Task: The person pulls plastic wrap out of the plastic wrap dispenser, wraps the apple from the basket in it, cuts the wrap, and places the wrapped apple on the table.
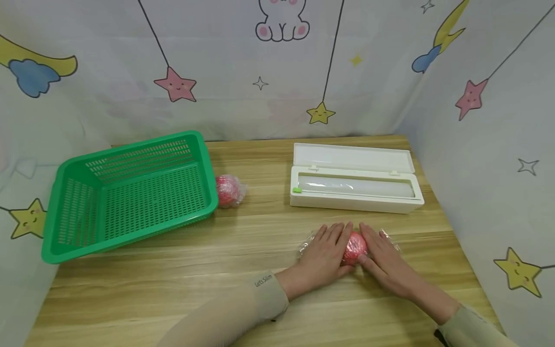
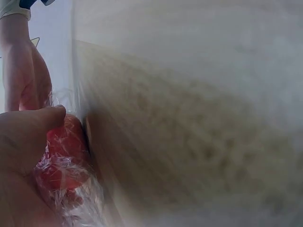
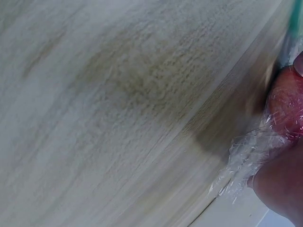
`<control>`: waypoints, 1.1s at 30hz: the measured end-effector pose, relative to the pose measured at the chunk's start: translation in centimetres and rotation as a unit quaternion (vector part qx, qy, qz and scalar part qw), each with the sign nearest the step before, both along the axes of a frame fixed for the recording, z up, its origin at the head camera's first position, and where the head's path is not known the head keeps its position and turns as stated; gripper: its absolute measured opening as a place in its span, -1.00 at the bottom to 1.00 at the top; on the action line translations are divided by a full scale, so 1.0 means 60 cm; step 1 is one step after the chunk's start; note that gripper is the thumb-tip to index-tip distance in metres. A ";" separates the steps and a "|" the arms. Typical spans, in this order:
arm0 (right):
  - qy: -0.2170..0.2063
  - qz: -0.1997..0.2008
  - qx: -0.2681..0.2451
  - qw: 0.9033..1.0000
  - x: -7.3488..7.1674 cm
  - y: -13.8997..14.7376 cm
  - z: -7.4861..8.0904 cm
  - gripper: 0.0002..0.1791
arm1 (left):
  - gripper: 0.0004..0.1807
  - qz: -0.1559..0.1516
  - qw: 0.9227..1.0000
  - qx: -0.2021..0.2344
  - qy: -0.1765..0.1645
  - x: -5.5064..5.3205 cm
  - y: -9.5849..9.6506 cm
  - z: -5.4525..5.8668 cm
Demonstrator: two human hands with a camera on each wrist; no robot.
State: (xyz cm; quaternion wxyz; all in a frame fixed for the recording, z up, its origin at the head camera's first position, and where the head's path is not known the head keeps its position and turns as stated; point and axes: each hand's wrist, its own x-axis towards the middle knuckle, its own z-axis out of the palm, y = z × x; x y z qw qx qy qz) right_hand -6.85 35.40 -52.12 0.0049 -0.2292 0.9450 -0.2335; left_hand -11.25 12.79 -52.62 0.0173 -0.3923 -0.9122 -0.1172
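A round red object [image 1: 356,246] in clear plastic film lies on the table between my two hands; its exact kind does not show. My left hand [image 1: 323,253] rests on its left side with fingers extended, and the thumb lies along the near edge. From the right, my right hand [image 1: 388,265] presses against it, fingers straight and thumb tip at its near side. Loose film [image 1: 392,241] sticks out past both hands. In the left wrist view the crinkled film [image 2: 71,175] covers the red surface. The right wrist view shows film [image 3: 251,151] bunched by the hand.
A white cling film box [image 1: 355,205] with its lid raised and a film roll inside stands beyond the hands. At the left is a green perforated basket [image 1: 130,238]. Beside it sits another film-wrapped red round object [image 1: 228,190]. Patterned curtains [image 1: 234,111] border the wooden table [image 1: 182,289].
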 end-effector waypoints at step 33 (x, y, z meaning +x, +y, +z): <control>-0.026 -0.003 -0.309 0.951 -0.068 -0.132 0.092 -0.38 | 0.12 -0.017 0.953 0.275 -0.129 -0.077 -0.139 0.138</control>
